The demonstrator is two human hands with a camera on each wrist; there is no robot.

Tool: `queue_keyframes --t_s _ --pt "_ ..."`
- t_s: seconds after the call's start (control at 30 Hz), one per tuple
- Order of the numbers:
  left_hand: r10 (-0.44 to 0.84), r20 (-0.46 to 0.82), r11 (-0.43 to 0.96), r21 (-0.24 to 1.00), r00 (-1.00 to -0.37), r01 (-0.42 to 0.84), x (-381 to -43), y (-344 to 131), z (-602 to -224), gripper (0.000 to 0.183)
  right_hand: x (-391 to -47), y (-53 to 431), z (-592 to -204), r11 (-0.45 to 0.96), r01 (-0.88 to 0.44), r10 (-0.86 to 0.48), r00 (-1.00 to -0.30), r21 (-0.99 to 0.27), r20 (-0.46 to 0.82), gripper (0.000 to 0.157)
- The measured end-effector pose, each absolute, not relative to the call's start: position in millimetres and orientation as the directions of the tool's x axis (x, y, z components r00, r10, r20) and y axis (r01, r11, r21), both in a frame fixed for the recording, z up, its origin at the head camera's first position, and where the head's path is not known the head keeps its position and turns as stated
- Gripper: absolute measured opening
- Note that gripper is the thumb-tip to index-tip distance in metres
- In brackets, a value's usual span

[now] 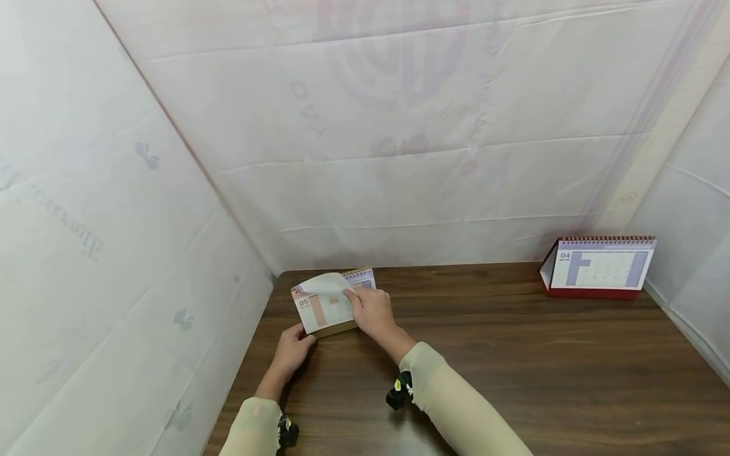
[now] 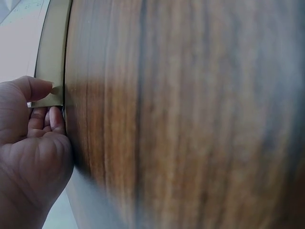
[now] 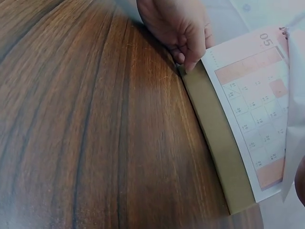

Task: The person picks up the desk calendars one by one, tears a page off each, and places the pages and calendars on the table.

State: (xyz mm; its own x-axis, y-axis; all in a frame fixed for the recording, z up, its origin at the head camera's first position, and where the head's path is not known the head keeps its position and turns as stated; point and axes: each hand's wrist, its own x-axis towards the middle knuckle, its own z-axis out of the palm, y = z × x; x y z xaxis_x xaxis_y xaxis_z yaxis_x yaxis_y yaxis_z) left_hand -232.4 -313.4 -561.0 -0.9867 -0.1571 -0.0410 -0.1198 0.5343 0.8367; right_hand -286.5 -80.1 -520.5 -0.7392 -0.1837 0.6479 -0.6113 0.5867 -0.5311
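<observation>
A desk calendar with a gold base [image 1: 336, 329] stands near the table's far left corner, its "05" page [image 3: 252, 105] facing the front. My left hand [image 1: 292, 351] pinches the lower left corner of that base; in the left wrist view the thumb [image 2: 40, 89] lies on its front and the fingers sit behind. At the upper right, my right hand [image 1: 373, 311] holds a lifted page [image 1: 327, 284], which curls over with its white back showing. Part of a purple page [image 1: 366, 277] shows beyond that hand. Only a sliver of the right hand [image 3: 300, 183] appears in the right wrist view.
Another desk calendar [image 1: 601, 266], with a red base and an "04" page, stands at the table's far right. White printed sheeting [image 1: 399, 158] hangs behind the dark wooden table [image 1: 485, 342] and on both sides. A dark wrist camera [image 1: 401, 389] sits on each sleeve.
</observation>
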Motion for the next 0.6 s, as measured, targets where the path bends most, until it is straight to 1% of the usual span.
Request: queue_keyframes --t_s 0.13,0.27,0.37,0.6 --pt "-0.158 -0.044 0.538 0.834 -0.986 -0.124 -233.3 -313.6 -561.7 0.034 -286.3 -81.4 -522.0 0.581 -0.586 -0.152 -0.759 -0.565 0.633 0.058" --pt "-0.169 -0.049 0.542 0.83 -0.984 -0.134 -234.1 -313.3 -563.2 0.035 -285.7 -82.3 -522.7 0.572 -0.582 -0.114 -0.755 -0.579 0.646 0.058" --pt "-0.171 -0.051 0.541 0.83 -0.984 -0.137 -234.0 -312.8 -563.2 0.035 -287.0 -82.8 -523.6 0.555 -0.574 -0.101 -0.765 -0.602 0.636 0.058" --pt "-0.166 -0.055 0.543 0.828 -0.985 -0.138 -231.9 -312.1 -561.3 0.037 -286.9 -82.2 -520.9 0.519 -0.52 -0.084 -0.821 -0.679 0.565 0.06"
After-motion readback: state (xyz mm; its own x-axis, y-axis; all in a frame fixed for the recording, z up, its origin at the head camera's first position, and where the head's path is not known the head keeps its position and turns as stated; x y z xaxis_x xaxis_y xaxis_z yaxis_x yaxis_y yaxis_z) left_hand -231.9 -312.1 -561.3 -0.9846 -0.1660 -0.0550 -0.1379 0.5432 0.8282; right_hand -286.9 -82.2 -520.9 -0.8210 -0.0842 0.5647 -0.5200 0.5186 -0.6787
